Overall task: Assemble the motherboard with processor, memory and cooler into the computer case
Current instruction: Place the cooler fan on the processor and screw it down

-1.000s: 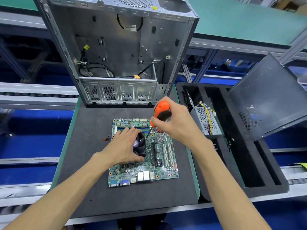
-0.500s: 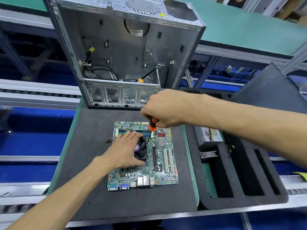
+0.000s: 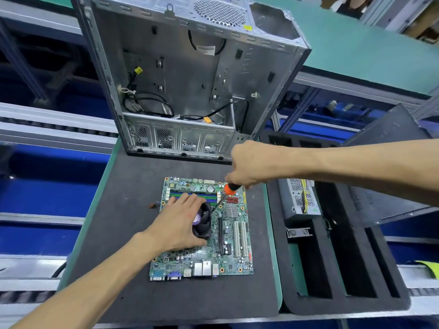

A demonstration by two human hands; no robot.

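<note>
Both hands (image 3: 180,222) (image 3: 249,166) over motherboard (image 3: 228,252), case (image 3: 190,79) behind.

Dark mat (image 3: 114,269) carries motherboard (image 3: 228,252), open computer case (image 3: 190,74) behind, small part (image 3: 154,204) beside board.

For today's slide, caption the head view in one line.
Left hand steadies cooler on motherboard; right hand drives screwdriver.

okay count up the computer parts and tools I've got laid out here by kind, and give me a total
Computer case: 1
Motherboard: 1
Cooler fan: 1, on the motherboard under the left hand
Screwdriver: 1, held by the right hand
Power supply unit: 1, in the foam tray
Side panel: 1
Total: 6
</note>
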